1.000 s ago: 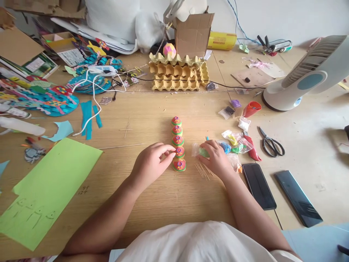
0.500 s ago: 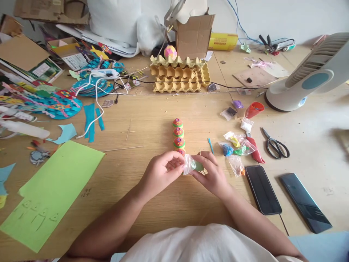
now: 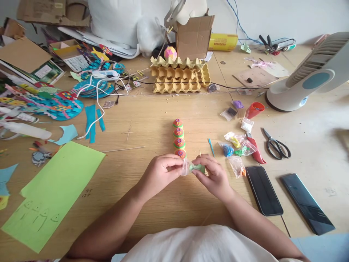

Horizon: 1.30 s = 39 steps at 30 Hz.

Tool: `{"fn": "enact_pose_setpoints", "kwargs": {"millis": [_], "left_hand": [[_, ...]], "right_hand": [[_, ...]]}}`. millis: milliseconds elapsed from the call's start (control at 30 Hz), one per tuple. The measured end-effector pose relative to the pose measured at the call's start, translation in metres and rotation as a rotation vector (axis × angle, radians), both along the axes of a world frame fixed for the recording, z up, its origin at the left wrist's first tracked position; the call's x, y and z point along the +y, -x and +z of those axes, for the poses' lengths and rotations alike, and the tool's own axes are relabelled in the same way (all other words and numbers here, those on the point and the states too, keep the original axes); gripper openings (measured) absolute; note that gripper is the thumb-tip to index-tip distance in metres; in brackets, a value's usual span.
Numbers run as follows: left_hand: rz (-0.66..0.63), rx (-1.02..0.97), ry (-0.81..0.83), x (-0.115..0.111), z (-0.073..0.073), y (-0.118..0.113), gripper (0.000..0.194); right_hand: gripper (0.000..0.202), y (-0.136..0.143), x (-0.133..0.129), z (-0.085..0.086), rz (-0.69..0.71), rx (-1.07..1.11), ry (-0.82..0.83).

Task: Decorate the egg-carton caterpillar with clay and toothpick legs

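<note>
L hand [image 3: 159,174] & R hand [image 3: 214,175] pinch clear bag [image 3: 191,167], green clay probably; no label legible.

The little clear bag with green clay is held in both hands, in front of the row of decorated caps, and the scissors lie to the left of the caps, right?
Not quite. The head view shows the scissors to the right of the decorated caps, near the two phones. The rest holds: both the left hand and the right hand grip the clear bag with green clay in front of the row.

No legible text; faint pencil marks on tabletop [image 3: 163,203] left of the grip, and scribbles on green sheet [image 3: 54,189], unreadable.
</note>
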<state>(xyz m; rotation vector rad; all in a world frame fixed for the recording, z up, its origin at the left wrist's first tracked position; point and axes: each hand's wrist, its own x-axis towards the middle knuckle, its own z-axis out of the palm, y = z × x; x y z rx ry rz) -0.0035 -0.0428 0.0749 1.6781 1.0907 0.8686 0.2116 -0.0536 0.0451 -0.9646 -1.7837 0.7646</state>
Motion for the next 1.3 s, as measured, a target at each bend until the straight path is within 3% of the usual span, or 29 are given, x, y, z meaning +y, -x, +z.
{"fn": "enact_pose_setpoints", "kwargs": {"millis": [167, 333, 633, 733, 900, 1000, 1133, 1300], "left_hand": [[-0.025, -0.028, 0.06, 0.0, -0.002, -0.001, 0.019], [-0.006, -0.057, 0.083, -0.004, 0.0, -0.004, 0.013], [0.029, 0.057, -0.125, -0.01, 0.003, -0.011, 0.012], [0.05, 0.034, -0.164, -0.011, 0.004, -0.012, 0.013], [0.068, 0.007, -0.236, -0.012, 0.005, -0.013, 0.011], [0.045, 0.045, -0.3, -0.012, 0.003, -0.012, 0.01], [0.03, 0.086, -0.389, -0.011, -0.002, -0.012, 0.011], [-0.042, 0.043, -0.36, -0.009, -0.004, -0.01, 0.012]], "right_hand": [[0.012, 0.003, 0.0, 0.002, 0.058, 0.054, 0.004], [0.013, 0.003, -0.002, 0.0, 0.049, 0.017, -0.05], [0.023, 0.001, -0.008, -0.005, 0.021, -0.075, -0.151], [0.021, 0.002, -0.007, -0.001, 0.03, 0.022, -0.006], [0.027, 0.002, -0.004, 0.001, 0.247, 0.43, 0.57], [0.027, 0.003, -0.005, -0.003, 0.327, 0.557, 0.81], [0.026, 0.002, -0.006, -0.007, 0.311, 0.624, 0.917], [0.031, -0.002, -0.002, -0.007, 0.339, 0.596, 0.962]]}}
